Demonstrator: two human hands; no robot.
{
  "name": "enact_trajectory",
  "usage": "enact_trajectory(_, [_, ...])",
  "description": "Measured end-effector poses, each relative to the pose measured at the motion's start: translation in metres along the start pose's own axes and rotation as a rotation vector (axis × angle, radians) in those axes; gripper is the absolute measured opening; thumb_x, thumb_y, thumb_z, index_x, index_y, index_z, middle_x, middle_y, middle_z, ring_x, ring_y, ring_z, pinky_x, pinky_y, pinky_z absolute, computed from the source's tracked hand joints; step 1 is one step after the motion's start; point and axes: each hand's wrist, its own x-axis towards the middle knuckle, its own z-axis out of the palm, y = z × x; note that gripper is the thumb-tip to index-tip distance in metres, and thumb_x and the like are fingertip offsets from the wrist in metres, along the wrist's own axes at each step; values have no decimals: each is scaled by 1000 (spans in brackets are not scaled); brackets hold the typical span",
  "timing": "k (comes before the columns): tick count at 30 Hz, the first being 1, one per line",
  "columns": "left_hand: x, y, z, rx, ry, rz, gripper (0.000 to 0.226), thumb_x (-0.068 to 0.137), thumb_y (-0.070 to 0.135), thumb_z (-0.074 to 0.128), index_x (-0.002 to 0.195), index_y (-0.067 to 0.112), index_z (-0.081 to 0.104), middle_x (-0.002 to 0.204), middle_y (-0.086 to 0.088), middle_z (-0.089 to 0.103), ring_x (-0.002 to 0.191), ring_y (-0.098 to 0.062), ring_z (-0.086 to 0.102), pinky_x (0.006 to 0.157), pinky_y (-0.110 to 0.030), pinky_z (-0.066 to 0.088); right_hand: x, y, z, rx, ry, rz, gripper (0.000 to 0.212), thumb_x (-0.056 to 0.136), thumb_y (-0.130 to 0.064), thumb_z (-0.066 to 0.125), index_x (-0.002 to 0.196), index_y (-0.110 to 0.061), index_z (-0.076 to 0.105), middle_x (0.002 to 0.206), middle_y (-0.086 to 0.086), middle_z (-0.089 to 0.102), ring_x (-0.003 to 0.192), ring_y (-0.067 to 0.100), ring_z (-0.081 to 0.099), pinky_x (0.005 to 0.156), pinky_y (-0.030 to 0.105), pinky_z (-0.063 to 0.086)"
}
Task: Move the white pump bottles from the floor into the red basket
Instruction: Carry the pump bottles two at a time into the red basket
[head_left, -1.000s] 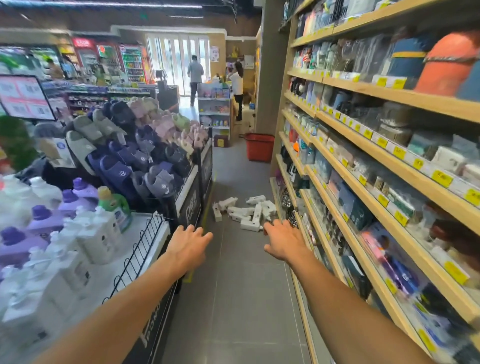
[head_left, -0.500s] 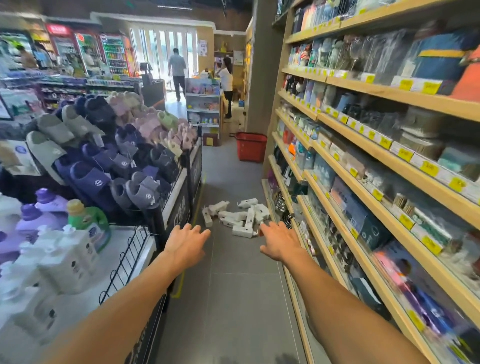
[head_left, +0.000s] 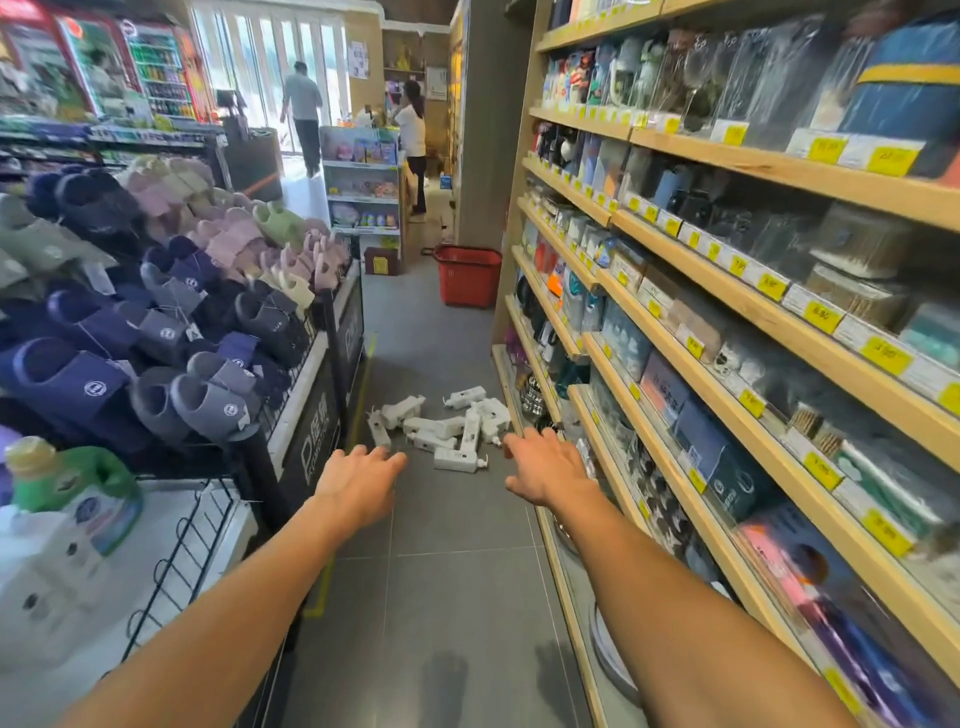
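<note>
Head view looks down a shop aisle with a grey tiled floor (head_left: 457, 597). On the left stands a wire-fronted display: a green jug (head_left: 67, 483) and blurred white bottles at the near end, then rows of slippers (head_left: 156, 312) in navy, grey, pink and pale green. Along the floor beside the display runs a yellow line. In the middle of the aisle, ahead of both hands, the pump bottles (head_left: 447, 426) lie in a loose heap on the tiles, most on their sides, some touching or crossing. Well beyond them the basket (head_left: 467, 280) stands on the floor by a pillar, apart from the heap. Two people stand far off near the bright doorway. The right side is filled with wooden shelves (head_left: 727, 291) of packaged goods with yellow price tags. Both bare arms reach forward, palms down. The left hand (head_left: 358, 478) is released, fingers spread and holding nothing; the right hand (head_left: 545, 467) is likewise loose and empty, near the shelf edge.
</note>
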Motion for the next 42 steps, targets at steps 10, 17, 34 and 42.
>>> enact_trajectory(10, [77,-8,-1,-8,-43,-36,46,97,29,50,142,27,42,133,-1,55,122,-27,53,96,-43,43,85,39,-8,26,-27,2,43,96,-33,64,135,-20,52,138,10,53,130,31,46,107,51,40])
enact_trajectory(17, [133,-27,-9,-14,-42,-4,43,99,32,47,141,27,41,134,-1,55,123,-28,52,96,-44,44,145,35,-8,31,-38,-20,43,94,-33,66,133,-19,52,138,10,53,129,32,46,106,53,40])
enact_trajectory(34, [260,-94,-17,-17,-26,36,47,98,34,48,144,32,40,136,-1,55,125,-27,52,100,-45,41,275,6,-27,22,-30,5,30,95,-23,61,125,-23,58,132,7,58,126,30,49,100,48,41])
enact_trajectory(42, [324,-99,-27,-17,-16,47,47,97,36,52,143,33,40,135,0,54,124,-26,52,97,-42,42,338,16,-38,18,-20,-16,38,95,-29,62,133,-25,56,135,7,58,129,32,50,103,47,39])
